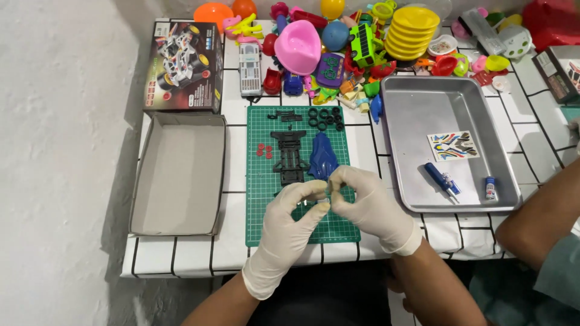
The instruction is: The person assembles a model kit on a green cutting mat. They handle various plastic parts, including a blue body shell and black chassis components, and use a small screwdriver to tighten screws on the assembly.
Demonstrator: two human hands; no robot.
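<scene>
Left hand (289,224) and right hand (362,202), both white-gloved, pinch 1 tiny part, hidden between fingertips

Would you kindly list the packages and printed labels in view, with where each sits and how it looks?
Toy car box lid: table's far left, rectangular, dark with car picture.
Empty box tray: just in front of the lid, plain grey cardboard.
Sticker sheet: in metal tray, white with multicoloured shapes.
Second box: far right edge, dark, partly cropped.
</scene>
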